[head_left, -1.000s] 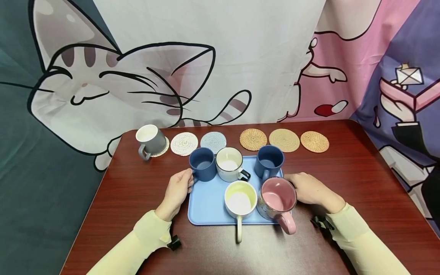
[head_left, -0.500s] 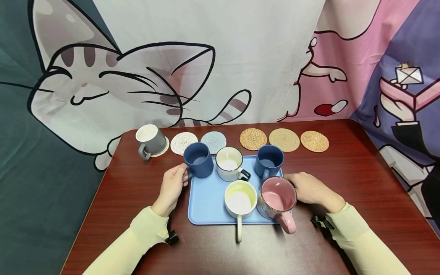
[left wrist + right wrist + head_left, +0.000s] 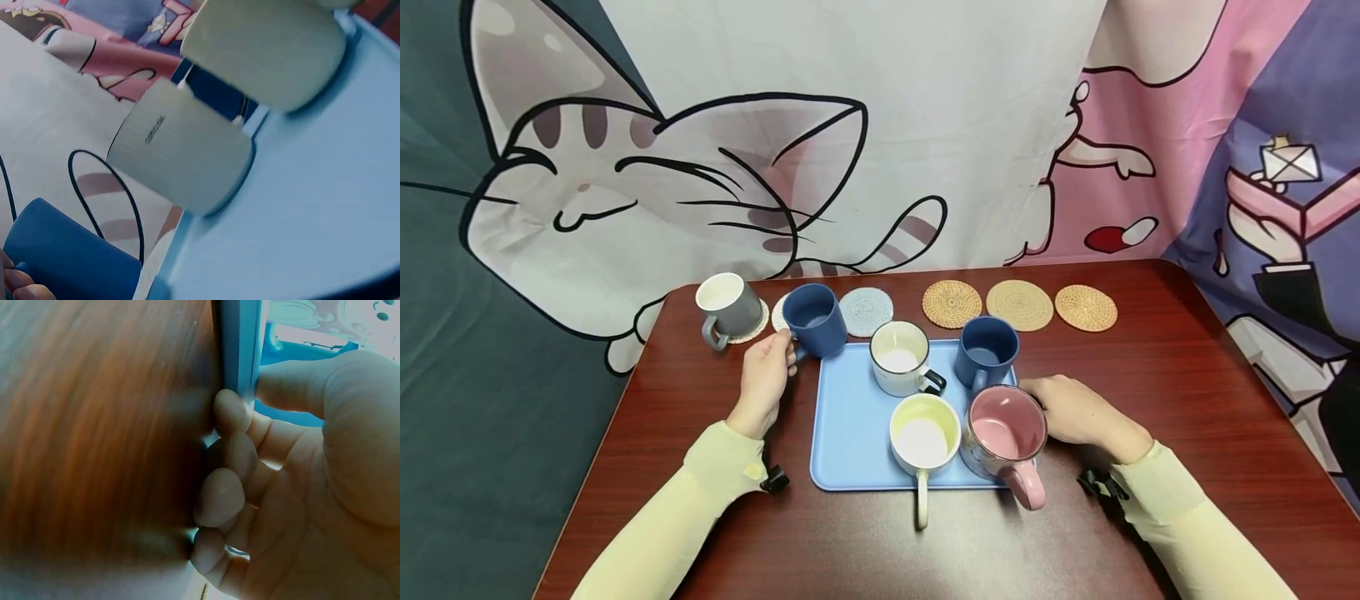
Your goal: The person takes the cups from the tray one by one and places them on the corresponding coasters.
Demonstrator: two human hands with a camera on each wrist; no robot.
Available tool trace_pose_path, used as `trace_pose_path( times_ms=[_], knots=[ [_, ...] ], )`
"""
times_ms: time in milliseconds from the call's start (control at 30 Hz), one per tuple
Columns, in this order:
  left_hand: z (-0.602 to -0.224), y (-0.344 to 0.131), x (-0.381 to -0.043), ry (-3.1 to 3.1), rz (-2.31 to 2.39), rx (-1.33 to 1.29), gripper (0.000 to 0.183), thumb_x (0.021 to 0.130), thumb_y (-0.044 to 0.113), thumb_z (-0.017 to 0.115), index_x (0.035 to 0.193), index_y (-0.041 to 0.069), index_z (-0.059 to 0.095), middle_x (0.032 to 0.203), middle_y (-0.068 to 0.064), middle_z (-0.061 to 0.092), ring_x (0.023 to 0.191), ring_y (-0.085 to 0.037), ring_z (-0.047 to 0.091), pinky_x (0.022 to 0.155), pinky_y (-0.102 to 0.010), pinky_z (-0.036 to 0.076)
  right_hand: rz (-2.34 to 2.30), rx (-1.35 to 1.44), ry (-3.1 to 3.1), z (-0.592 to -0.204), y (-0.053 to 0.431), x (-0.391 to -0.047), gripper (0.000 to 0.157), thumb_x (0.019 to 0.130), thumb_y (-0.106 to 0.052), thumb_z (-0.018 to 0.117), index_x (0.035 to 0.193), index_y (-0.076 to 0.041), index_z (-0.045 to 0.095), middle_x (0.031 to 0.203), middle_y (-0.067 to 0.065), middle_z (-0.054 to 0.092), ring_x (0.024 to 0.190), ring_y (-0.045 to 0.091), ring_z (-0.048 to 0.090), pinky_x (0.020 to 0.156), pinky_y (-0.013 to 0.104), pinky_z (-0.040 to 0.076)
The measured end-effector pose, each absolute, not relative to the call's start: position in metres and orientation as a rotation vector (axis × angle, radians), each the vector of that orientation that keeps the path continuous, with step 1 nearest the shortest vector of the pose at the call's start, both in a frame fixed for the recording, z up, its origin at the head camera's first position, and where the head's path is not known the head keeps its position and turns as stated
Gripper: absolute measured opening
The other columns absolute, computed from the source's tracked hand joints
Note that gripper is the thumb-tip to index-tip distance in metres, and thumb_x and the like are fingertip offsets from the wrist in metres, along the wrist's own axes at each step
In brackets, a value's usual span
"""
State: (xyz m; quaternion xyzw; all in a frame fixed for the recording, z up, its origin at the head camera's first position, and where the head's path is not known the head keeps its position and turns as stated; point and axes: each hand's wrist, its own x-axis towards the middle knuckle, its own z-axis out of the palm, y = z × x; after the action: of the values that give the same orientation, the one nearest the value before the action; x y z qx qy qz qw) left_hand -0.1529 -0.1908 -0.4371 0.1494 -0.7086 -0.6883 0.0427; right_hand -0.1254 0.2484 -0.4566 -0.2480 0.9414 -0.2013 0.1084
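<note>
My left hand [image 3: 763,379] grips the handle of a dark blue mug [image 3: 820,325], which overlaps the tray's back-left corner and a white coaster [image 3: 778,316] in the head view. In the left wrist view the same blue mug [image 3: 81,253] sits low at the left, only some fingertips showing. On the right side, my right hand [image 3: 1075,414] pinches the edge of the light blue tray [image 3: 850,442], with thumb and index finger at the tray rim [image 3: 240,350] in the right wrist view. A white mug [image 3: 900,354] with a black handle stands on the tray.
Also on the tray are a second blue mug [image 3: 987,350], a pale yellow mug [image 3: 925,433] and a pink mug [image 3: 1006,429]. A grey mug [image 3: 733,310] stands on a coaster at back left. A blue coaster [image 3: 867,311] and several straw coasters [image 3: 1020,306] line the back.
My left hand has carried the blue mug leftward and back, from the tray toward the white coaster, now partly covered by it. The right hand stays at the tray edge.
</note>
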Motion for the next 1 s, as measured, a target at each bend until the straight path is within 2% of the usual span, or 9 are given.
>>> trace_pose_path(
  times_ms=[200, 367, 567, 800, 1000],
  knots=[
    [-0.441, -0.2, -0.169, -2.157, -2.061, 0.507, 0.04, 0.107, 0.025, 0.051, 0.07, 0.01, 0.056, 0.063, 0.008, 0.047, 0.066, -0.006, 0.046, 0.061, -0.018, 0.044, -0.59, -0.718, 2.767, -0.457, 0.248, -0.125, 0.006, 0.092, -0.025, 0.073, 0.091, -0.029, 0.068, 0.081, -0.014, 0.067, 0.078, 0.008, 0.064, 0.074, 0.038, 0.055],
    [-0.443, -0.208, -0.182, -2.108, -2.067, 0.559, 0.038, 0.107, 0.025, 0.05, 0.077, 0.002, 0.056, 0.065, 0.007, 0.049, 0.066, -0.006, 0.045, 0.06, -0.018, 0.042, -0.587, -0.726, 2.77, -0.458, 0.248, -0.125, 0.006, 0.092, -0.027, 0.073, 0.091, -0.03, 0.068, 0.081, -0.014, 0.067, 0.078, 0.008, 0.065, 0.075, 0.038, 0.056],
    [-0.447, -0.215, -0.197, -2.113, -2.02, 0.61, 0.041, 0.106, 0.028, 0.05, 0.07, 0.007, 0.053, 0.065, 0.007, 0.049, 0.067, -0.008, 0.046, 0.06, -0.019, 0.043, -0.589, -0.739, 2.784, -0.458, 0.249, -0.125, 0.01, 0.092, -0.025, 0.072, 0.088, -0.032, 0.067, 0.08, -0.014, 0.066, 0.078, 0.008, 0.064, 0.074, 0.038, 0.055],
    [-0.449, -0.219, -0.208, -2.11, -1.981, 0.628, 0.041, 0.105, 0.03, 0.051, 0.081, -0.003, 0.056, 0.064, 0.007, 0.05, 0.067, -0.01, 0.047, 0.061, -0.021, 0.046, -0.586, -0.751, 2.789, -0.458, 0.249, -0.125, 0.009, 0.092, -0.025, 0.072, 0.089, -0.032, 0.067, 0.081, -0.014, 0.067, 0.079, 0.009, 0.065, 0.075, 0.039, 0.056],
    [-0.452, -0.22, -0.212, -2.138, -1.936, 0.628, 0.041, 0.105, 0.029, 0.051, 0.079, -0.003, 0.055, 0.061, 0.007, 0.05, 0.065, -0.011, 0.048, 0.059, -0.021, 0.045, -0.588, -0.75, 2.784, -0.459, 0.249, -0.126, 0.008, 0.092, -0.026, 0.073, 0.09, -0.032, 0.068, 0.082, -0.015, 0.067, 0.079, 0.009, 0.065, 0.076, 0.039, 0.057]
  ],
)
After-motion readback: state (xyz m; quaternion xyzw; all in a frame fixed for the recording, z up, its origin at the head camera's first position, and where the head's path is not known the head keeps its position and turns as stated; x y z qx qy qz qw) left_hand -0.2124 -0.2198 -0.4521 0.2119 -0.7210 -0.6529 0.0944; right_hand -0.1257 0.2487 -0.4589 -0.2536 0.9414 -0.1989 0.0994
